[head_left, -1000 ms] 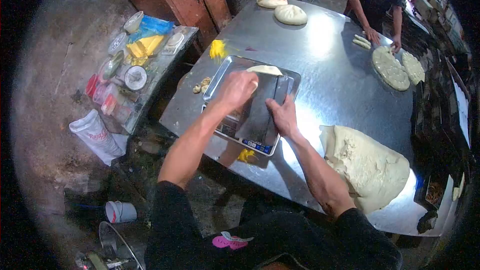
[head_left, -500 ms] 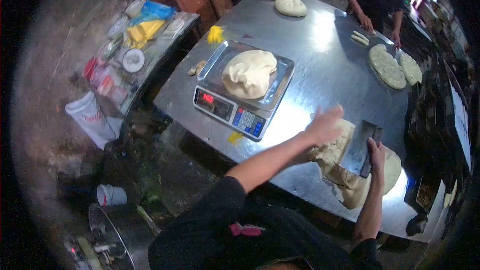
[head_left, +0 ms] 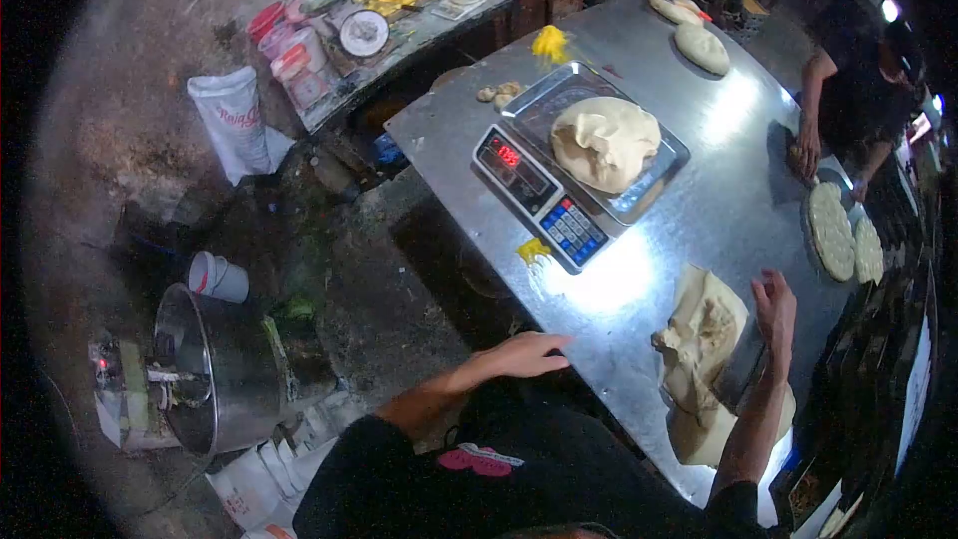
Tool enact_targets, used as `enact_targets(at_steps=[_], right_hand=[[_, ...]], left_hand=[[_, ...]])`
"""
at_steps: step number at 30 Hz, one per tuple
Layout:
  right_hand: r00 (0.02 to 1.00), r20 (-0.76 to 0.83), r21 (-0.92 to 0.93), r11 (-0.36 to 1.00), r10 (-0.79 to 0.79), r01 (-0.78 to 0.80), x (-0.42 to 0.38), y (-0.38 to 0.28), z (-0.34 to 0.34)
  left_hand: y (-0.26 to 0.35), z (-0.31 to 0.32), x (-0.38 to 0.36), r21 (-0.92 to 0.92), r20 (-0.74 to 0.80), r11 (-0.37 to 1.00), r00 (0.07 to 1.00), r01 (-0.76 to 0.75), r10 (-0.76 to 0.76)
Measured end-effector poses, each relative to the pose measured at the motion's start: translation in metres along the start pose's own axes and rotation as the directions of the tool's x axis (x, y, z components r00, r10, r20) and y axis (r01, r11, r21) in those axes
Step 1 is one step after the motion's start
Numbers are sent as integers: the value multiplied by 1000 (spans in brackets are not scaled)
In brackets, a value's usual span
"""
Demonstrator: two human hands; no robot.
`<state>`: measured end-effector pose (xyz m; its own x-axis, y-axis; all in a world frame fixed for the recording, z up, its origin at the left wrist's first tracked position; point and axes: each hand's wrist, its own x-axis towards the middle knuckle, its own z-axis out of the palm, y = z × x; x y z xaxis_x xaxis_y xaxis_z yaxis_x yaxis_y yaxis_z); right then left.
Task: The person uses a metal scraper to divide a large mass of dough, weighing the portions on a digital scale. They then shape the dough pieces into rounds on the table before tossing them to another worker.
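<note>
My left hand [head_left: 524,354] hovers by the table's front edge, fingers stretched out and holding nothing. My right hand [head_left: 776,309] is over the table beyond the large dough mass [head_left: 707,324], its fingers loosely bent and apart. A metal dough scraper [head_left: 740,367] is partly visible between that dough and my right forearm, which covers the rest. The pale dough has a torn, lumpy left part and a smoother part below. A rounded dough lump [head_left: 604,145] rests in the metal tray [head_left: 654,202] on a digital scale [head_left: 529,185] with lit red digits.
A co-worker [head_left: 858,90] stands across the steel table [head_left: 689,160], hands near flat dough pieces [head_left: 831,230]. More dough [head_left: 702,48] lies at the far end. Left are a side table [head_left: 399,50] with tubs, a white sack [head_left: 235,125], a bucket [head_left: 218,277] and a large metal bowl [head_left: 230,369].
My left hand has left the dough and come back toward the table edge. My right hand has let go of the scraper. The view has turned, and the scale's digits differ.
</note>
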<state>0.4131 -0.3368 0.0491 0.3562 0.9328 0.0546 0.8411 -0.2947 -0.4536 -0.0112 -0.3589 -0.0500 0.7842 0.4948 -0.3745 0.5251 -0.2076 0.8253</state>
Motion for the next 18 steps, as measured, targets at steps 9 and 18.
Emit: enact_targets(at_steps=[9, 18], right_hand=[[892, 209, 75, 916, -401, 395, 105, -172, 44], [870, 192, 100, 891, -453, 442, 133, -216, 42]], left_hand=[[-81, 13, -48, -633, -382, 772, 842, 62, -381], [-101, -45, -50, -558, -422, 821, 811, 120, -405]])
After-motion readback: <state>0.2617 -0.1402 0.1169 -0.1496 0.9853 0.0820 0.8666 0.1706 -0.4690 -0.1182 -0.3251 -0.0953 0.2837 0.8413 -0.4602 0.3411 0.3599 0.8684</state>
